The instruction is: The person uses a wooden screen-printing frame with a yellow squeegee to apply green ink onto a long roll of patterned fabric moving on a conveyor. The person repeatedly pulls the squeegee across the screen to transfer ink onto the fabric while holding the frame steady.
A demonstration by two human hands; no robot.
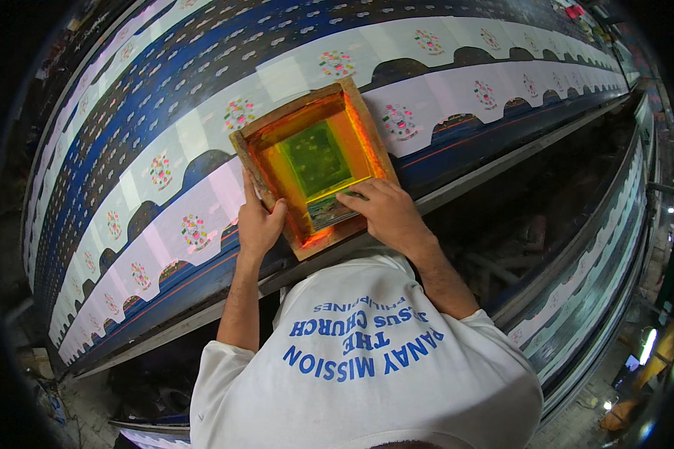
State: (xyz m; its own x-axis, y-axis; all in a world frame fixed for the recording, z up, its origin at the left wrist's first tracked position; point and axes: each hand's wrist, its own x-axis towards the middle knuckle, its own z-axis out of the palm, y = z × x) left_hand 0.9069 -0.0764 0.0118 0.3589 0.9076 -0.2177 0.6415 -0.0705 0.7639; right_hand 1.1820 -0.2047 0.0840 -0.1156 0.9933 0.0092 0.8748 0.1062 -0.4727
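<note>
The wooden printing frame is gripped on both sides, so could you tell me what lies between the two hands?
In the head view, the near end of the wooden printing frame lies between the left hand and right hand, its orange-and-green mesh showing.

One printing frame (312, 165), two hands (258, 224)

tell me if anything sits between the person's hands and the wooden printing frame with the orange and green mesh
Nothing visible does. The left hand already grips the near-left edge of the wooden printing frame with the orange and green mesh, and the right hand rests inside it on a squeegee blade, over the long printed cloth.
</note>
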